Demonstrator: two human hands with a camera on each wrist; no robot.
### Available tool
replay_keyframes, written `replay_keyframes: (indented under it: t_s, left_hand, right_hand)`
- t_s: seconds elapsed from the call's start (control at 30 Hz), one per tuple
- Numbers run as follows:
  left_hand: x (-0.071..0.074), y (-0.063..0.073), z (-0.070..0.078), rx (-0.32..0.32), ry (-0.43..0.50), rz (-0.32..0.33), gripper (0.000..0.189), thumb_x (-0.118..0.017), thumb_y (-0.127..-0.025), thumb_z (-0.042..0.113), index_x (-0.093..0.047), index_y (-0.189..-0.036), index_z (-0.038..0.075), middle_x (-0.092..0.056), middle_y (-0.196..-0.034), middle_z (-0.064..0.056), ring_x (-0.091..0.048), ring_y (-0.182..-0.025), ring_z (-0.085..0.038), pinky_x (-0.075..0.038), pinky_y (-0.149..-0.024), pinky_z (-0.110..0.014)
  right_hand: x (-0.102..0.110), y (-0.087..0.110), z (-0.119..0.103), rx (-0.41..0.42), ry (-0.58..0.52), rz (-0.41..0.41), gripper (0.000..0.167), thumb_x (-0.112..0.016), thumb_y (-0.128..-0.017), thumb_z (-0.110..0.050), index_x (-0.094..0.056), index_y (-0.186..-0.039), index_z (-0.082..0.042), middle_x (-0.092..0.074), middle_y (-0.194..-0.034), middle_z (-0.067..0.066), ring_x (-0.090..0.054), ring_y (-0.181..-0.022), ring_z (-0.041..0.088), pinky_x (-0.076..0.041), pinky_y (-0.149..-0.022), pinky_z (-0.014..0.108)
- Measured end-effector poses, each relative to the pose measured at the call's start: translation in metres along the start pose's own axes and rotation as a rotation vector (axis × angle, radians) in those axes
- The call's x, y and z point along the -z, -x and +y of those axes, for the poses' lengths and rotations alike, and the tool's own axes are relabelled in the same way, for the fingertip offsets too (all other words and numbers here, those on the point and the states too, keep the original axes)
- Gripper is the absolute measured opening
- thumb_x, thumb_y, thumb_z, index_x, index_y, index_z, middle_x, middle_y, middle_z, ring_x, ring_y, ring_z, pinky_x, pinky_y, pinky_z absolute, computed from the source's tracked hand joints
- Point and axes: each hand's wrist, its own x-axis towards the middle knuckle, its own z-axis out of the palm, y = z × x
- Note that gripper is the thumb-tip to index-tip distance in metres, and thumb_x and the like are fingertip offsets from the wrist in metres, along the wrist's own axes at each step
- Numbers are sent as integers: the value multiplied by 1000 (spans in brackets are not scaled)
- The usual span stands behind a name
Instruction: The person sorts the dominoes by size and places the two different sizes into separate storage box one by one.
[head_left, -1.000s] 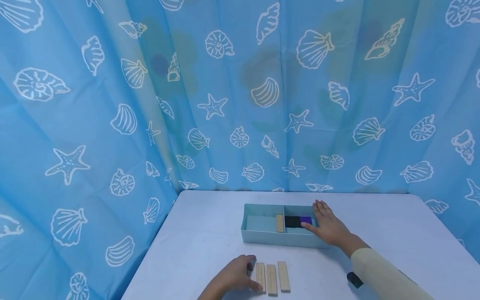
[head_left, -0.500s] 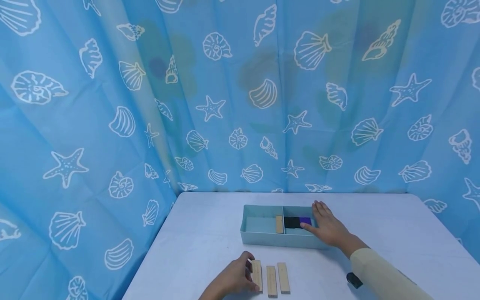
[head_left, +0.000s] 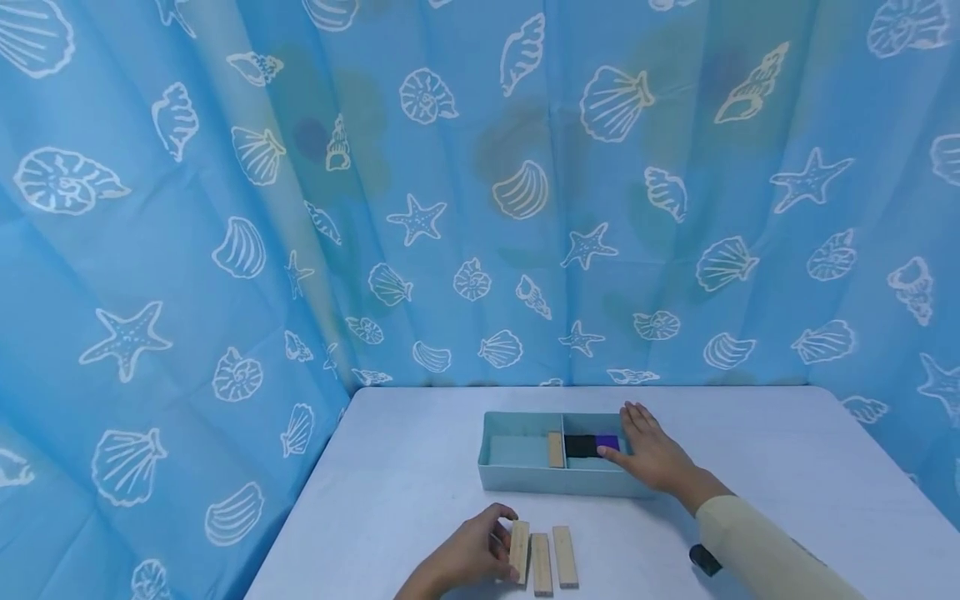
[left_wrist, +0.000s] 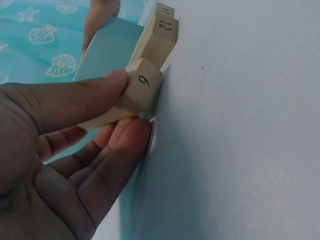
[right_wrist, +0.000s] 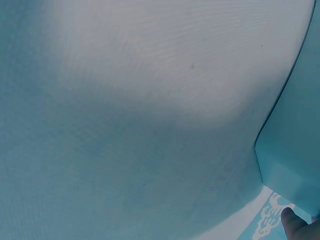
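My left hand [head_left: 476, 546] pinches a wooden block [head_left: 519, 553] between thumb and fingers, and it leans slightly beside the others. Its end carries a 6-shaped mark in the left wrist view. To its right on the table lie a middle wooden block [head_left: 542, 565] and a right wooden block [head_left: 566, 557]; one end reads 12 [left_wrist: 165, 26]. My right hand [head_left: 656, 450] rests on the right end of a pale blue-green box [head_left: 525, 479], fingers extended and thumb over the rim. In the right wrist view only a fingertip [right_wrist: 292, 222] shows.
A divider [head_left: 562, 442] splits the box. Another wooden block [head_left: 555, 450] stands left of it; a black piece [head_left: 580, 447] and a purple piece [head_left: 607, 443] sit right of it. A small black object [head_left: 705, 560] lies by the right sleeve. A shell-patterned curtain [head_left: 450, 208] hangs behind.
My left hand has taken hold of the leftmost block, drawn it a little left, then tilted it back toward the middle block. My right hand stays on the box.
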Motion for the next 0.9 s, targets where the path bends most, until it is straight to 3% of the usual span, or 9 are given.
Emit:
replay_keyframes:
  t_s: [0.17, 0.47, 0.7, 0.9]
  left_hand:
    - [2, 0, -4, 3, 128, -27, 66, -86, -67, 0, -58, -125, 16, -61, -89, -1, -61, -76, -18, -53, -67, -33]
    - [11, -4, 1, 4, 224, 12, 73, -84, -68, -5, -55, -133, 12, -61, -93, -5, -62, -78, -20, -55, -67, -34]
    - [21, -7, 13, 13, 216, 18, 69, -84, -69, -2, -57, -131, 11, -61, -93, -4, -61, -81, -19, -54, -73, -34]
    - [30, -17, 20, -67, 202, 19, 62, -83, -72, -2, -61, -129, 8, -62, -95, -3, -61, -84, -19, -54, -74, -34]
  right_hand:
    - [0, 0, -7, 8, -10, -12, 112, -37, -85, -80, -21, -150, 10, -16, -156, 29, -9, -143, 46, -16, -112, 58]
    - [0, 2, -9, -2, 5, -8, 110, -37, -86, -78, -21, -149, 10, -15, -156, 28, -8, -144, 45, -15, -113, 57]
    - [1, 3, -7, 3, -2, -12, 109, -38, -87, -78, -20, -150, 10, -15, -156, 29, -8, -143, 46, -14, -112, 58]
    - [1, 4, 0, 7, 7, 5, 103, -45, -90, -71, -21, -149, 11, -16, -156, 29, -11, -143, 46, -15, -112, 57]
